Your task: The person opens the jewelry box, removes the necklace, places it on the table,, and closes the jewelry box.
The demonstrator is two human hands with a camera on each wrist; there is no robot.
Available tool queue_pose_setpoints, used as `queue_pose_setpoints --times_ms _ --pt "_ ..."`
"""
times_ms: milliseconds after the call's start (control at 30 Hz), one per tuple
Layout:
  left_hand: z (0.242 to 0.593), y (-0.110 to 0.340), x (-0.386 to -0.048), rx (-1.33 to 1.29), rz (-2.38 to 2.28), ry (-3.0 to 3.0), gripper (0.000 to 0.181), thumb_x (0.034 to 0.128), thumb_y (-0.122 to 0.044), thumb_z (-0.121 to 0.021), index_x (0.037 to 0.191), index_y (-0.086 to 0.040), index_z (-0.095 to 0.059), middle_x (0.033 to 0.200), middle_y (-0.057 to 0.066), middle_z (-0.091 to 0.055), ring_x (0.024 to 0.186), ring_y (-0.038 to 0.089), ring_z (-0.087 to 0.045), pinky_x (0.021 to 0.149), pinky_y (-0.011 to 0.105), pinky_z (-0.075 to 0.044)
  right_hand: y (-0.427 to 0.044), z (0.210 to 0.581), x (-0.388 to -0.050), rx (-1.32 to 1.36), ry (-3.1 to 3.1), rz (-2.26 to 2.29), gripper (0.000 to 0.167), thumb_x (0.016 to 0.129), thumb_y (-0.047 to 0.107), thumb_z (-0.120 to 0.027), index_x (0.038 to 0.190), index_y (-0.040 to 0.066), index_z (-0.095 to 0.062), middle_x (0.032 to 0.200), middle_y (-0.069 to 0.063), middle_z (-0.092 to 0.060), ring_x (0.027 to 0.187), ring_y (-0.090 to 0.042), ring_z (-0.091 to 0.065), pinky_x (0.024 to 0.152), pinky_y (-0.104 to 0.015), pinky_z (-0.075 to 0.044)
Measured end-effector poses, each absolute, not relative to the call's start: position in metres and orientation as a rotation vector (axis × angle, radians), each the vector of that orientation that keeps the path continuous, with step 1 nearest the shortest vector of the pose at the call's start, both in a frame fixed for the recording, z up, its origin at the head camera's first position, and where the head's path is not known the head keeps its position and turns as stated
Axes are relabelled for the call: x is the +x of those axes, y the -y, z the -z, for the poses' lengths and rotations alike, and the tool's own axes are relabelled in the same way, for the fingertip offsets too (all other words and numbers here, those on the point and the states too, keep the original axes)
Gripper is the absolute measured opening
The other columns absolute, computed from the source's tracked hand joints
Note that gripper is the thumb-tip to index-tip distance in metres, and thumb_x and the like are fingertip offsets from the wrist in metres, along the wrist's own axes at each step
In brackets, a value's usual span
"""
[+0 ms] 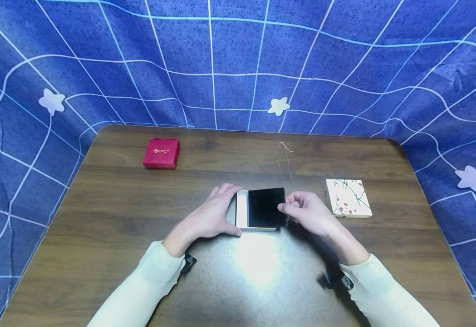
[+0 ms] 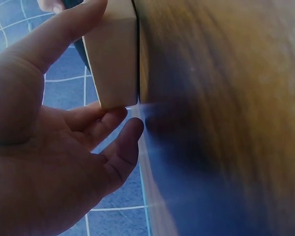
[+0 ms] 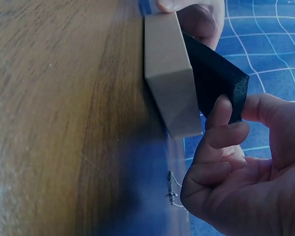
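Note:
A small open white box point(image 1: 242, 210) sits on the wooden table, its pale outer walls point(image 3: 171, 54) showing in the right wrist view. My left hand point(image 1: 214, 214) holds it from the left, thumb at the near corner and fingers at the far one. At the box's right side, my right hand point(image 1: 309, 212) pinches the edge of a black foam insert point(image 1: 265, 208). In the right wrist view the insert point(image 3: 214, 73) is tilted, its right end raised above the rim. A white strip of the box interior shows left of the insert.
Behind the box lies a thin silver chain necklace point(image 1: 285, 156). A floral-patterned box lid point(image 1: 348, 198) is at the right, and a small red box point(image 1: 161, 154) at the back left. Blue gridded cloth point(image 1: 238, 68) hangs behind the table.

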State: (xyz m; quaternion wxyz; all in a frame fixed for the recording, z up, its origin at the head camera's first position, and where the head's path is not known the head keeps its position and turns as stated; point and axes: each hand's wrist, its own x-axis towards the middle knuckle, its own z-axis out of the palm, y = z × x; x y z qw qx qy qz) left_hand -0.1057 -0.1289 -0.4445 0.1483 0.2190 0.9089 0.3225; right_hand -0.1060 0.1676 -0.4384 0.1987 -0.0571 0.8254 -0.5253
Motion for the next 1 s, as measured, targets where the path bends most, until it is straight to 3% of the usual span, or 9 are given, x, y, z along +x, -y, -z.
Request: queue_pose_setpoints --times_ms 1000 --pt "0.442 0.128 -0.105 0.663 -0.909 -2.629 0.108 0.0703 -0.029 -0.101 0.157 -0.001 -0.043 0.152 0.011 -0.048 0.139 0.031 -0.041 0.119 0.046 -0.036 -0.146 0.435 -0.109 -0.139 -2.377 1.381 0.023 0.096 0.022 -0.076 0.087 0.007 -0.062 0.065 -0.001 -0.06 0.056 -0.014 -0.054 0.052 -0.026 -0.043"
